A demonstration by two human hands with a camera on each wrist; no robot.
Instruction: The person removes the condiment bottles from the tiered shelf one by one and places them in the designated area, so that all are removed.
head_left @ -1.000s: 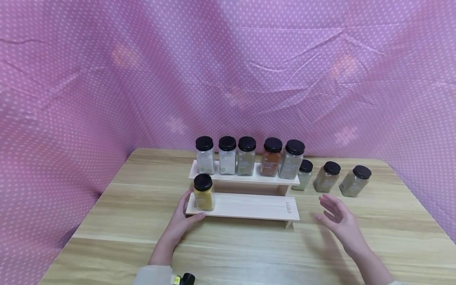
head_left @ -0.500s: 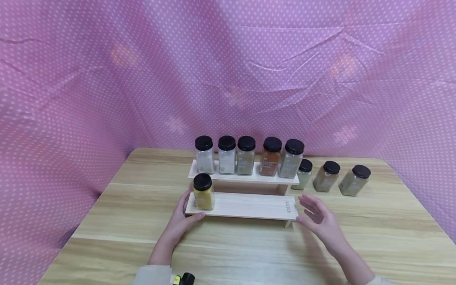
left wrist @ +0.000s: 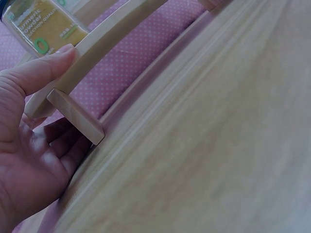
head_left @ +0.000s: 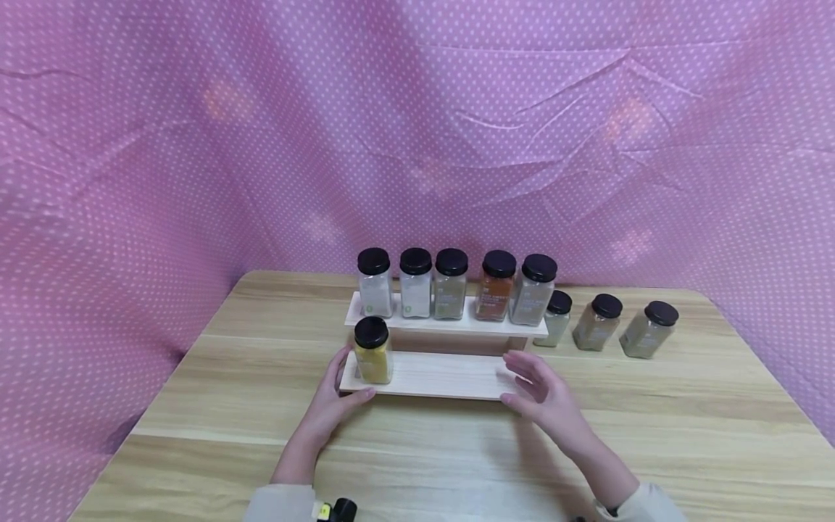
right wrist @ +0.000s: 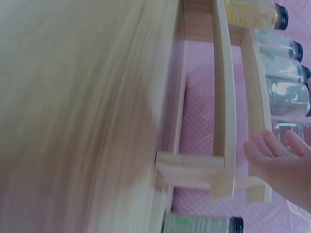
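My left hand (head_left: 331,402) grips the left end of the lower step of a two-step wooden spice rack (head_left: 443,375). In the left wrist view its thumb (left wrist: 53,68) presses the front edge, and the fingers reach behind the short leg (left wrist: 77,115). A black-lidded turmeric jar (head_left: 374,360) stands on that step, close to the thumb. Over the right end of the same step hovers my right hand (head_left: 551,406), fingers apart and gently bent, holding nothing. Several spice jars line the upper step, among them a red-brown one (head_left: 494,296) and a white one (head_left: 375,293).
Right of the rack, on the wooden table (head_left: 196,406), stand three more jars: a pale green one (head_left: 554,328), a brown one (head_left: 596,330) and a grey-brown one (head_left: 646,336). Pink dotted cloth (head_left: 417,145) hangs behind the table and at its sides.
My right hand has moved left, from the table beside the rack to over the lower step's right end. The left hand and the jars have stayed in place.
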